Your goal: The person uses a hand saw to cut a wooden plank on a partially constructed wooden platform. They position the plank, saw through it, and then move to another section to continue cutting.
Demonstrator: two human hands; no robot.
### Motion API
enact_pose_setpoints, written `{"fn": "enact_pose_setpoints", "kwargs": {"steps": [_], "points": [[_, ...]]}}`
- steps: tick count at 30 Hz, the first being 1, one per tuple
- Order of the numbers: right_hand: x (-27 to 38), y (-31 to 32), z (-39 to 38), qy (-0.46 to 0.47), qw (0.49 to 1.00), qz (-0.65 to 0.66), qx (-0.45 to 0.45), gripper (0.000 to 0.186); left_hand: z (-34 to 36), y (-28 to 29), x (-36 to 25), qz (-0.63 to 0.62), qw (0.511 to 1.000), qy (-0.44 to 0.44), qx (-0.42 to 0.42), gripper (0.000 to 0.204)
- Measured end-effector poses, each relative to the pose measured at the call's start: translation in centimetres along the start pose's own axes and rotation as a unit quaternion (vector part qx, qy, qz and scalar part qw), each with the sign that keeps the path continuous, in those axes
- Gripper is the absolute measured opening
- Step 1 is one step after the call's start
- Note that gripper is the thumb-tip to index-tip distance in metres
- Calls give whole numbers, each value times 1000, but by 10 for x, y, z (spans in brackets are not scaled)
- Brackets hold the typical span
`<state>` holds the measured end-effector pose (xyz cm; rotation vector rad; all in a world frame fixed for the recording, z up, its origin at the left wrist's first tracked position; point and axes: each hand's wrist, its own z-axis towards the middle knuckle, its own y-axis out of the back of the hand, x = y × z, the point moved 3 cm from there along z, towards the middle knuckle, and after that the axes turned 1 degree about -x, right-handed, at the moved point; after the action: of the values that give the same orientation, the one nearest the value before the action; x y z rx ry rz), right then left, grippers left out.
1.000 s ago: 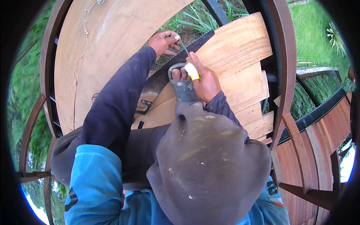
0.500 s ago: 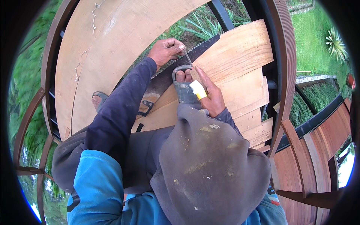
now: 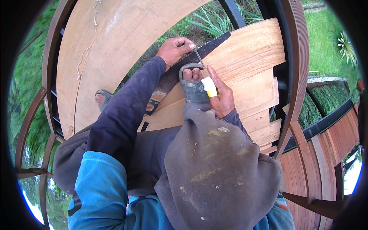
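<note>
My left hand (image 3: 174,50) is closed in a pinch on the far end of a thin grey metal rod (image 3: 199,56). The rod slants toward my right hand (image 3: 222,94), meeting a small piece of wood (image 3: 205,73) there. That hand's fingers are wrapped around the wood and a yellow-and-white object (image 3: 209,87), whose kind I cannot make out. Both hands are just above my sandalled right foot (image 3: 193,86). Beneath my left hand lies a handsaw (image 3: 180,65) with a dark toothed blade, its wooden handle with a black grip close to my left forearm.
Pale boards (image 3: 245,57) lie side by side under my right foot. To the left a wide curved wooden panel (image 3: 115,34) bears my left foot (image 3: 101,99) and a string (image 3: 85,57). Between them a gap shows plants below. Dark beams (image 3: 234,13) and a curved brown rail (image 3: 295,69) border the right.
The view has shifted slightly, so hands and boards appear a little further right. Both hands keep the same hold, and the saw stays in place on the boards.
</note>
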<state>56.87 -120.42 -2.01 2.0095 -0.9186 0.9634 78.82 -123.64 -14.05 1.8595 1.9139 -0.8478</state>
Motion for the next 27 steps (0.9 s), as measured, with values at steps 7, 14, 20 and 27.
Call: {"fn": "enact_pose_setpoints", "kwargs": {"steps": [7,14,20,27], "points": [[-1,2,2,-26,1000,16,1,58,6,-3,1,21,1000,-5,-7,27],[-4,4,1,-57,998,13,9,61,10,-4,-3,73,997,-22,-4,28],[0,-3,19,-91,994,-37,37,67,17,3,-11,4,997,77,11,27],[2,-12,40,-95,992,-69,45,71,27,14,-9,-48,994,97,12,28]]}}
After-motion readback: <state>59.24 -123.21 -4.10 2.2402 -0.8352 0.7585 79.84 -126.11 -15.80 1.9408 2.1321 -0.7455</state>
